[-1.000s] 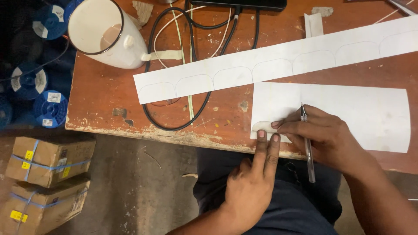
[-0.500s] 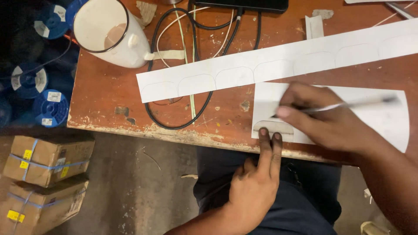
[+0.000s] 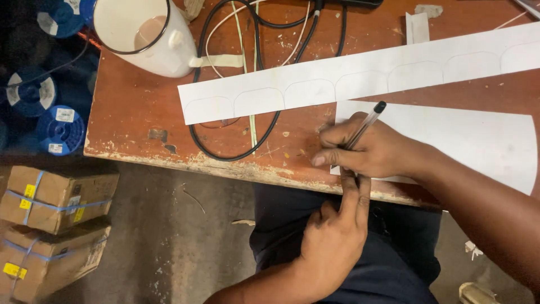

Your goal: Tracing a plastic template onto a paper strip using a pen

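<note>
1. Seeing the right hand point(image 3: 374, 152) curled shut round a clear ballpoint pen point(image 3: 364, 125), black cap end up and away, tip hidden under the fingers at the near-left corner of the white paper sheet point(image 3: 467, 141).
2. Left hand point(image 3: 337, 236) comes up from the lap, holds nothing: two fingers out flat, tips by the table's near edge just under the right hand; looks like they pin the sheet, can't confirm contact.
3. Sheet lies on the worn red wooden table point(image 3: 140, 141), near edge, w/ a curved right side.
4. My read: paper is light, floppy, slides easy, creases fast, so press flat near the pen, don't pinch.
5. Long paper strip point(image 3: 315, 90) w/ drawn arches sits just beyond, over a black cable point(image 3: 225, 149); white mug point(image 3: 146, 34) far left.
</note>
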